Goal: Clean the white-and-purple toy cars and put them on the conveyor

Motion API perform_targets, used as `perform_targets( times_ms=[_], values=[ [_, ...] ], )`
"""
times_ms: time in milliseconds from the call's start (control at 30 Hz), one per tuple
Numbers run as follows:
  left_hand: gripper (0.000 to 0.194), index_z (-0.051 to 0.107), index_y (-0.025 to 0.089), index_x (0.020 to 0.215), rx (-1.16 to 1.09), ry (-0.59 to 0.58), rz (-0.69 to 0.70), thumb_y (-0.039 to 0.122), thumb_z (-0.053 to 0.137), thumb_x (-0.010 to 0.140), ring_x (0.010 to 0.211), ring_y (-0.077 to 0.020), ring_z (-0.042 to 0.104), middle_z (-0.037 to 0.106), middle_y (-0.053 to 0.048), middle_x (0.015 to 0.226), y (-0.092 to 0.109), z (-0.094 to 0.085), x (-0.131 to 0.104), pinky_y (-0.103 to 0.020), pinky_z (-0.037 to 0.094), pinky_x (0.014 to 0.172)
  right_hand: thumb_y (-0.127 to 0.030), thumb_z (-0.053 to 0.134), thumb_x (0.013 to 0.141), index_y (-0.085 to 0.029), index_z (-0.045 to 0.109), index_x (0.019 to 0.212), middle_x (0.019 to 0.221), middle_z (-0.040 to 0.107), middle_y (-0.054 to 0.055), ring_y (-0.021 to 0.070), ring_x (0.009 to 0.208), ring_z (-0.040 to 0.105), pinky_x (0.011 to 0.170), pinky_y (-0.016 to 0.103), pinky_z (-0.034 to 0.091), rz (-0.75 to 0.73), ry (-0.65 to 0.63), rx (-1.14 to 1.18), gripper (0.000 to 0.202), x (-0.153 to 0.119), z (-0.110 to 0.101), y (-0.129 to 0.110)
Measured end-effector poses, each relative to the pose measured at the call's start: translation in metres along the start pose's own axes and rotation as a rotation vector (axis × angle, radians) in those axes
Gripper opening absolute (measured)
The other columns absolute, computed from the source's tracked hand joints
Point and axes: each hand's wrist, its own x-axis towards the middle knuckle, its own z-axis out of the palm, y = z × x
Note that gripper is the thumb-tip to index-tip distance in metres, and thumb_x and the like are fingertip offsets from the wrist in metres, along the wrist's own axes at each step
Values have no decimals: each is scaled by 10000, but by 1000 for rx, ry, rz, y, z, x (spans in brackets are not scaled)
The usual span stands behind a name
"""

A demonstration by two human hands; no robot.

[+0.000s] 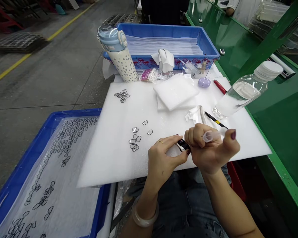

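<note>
Between the fingertips and thumb of my left hand [165, 158] is a small glossy black part [183, 144] with a pale, shiny edge; its exact kind is unclear. My right hand [211, 150] is closed around a translucent plastic syringe [211, 135], the thumb at its plunger end. The syringe's tip is hidden by the fingers, which are close against the black part. Left of my hands, several thin black D-shaped rings [134, 138] lie loose on the white foam sheet [109, 148]. A small pile of similar rings [122, 95] lies farther back.
A blue tray [51, 122] at lower left holds many rings on white sheeting. Behind the foam stand a blue bin [161, 29] and a dotted bottle [123, 62]. A clear bottle [238, 96], foam squares [175, 91], a red pen [220, 86] and a black stick [215, 119] are around.
</note>
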Motion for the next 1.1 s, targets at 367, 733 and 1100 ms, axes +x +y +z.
perform_targets(
  times_ms=[367, 733, 1100],
  values=[
    [435, 698, 246, 1120, 155, -114, 149, 185, 757, 693, 1099, -279, 666, 707, -59, 1217, -11, -5, -9, -480, 554, 969, -718, 376, 875, -217, 561, 745, 823, 607, 44, 189, 844, 570, 819, 340, 441, -61, -5, -434, 550, 107, -13, 22],
    [467, 630, 240, 1152, 211, -225, 177, 140, 741, 709, 1188, -282, 590, 618, -70, 1295, -9, -7, -10, -450, 539, 977, -235, 561, 892, -113, 691, 806, 851, 673, 196, 316, 859, 619, 668, 354, 365, 187, 122, -1927, 199, 76, -60, -15],
    [440, 589, 242, 1284, -110, 99, 90, 301, 696, 862, 1234, -258, 576, 628, -93, 1312, 7, -4, -1, -424, 500, 1017, -396, 422, 985, -203, 524, 798, 640, 505, -3, 163, 596, 460, 584, 281, 336, 143, -266, -1047, 287, 38, -49, -29]
  ],
)
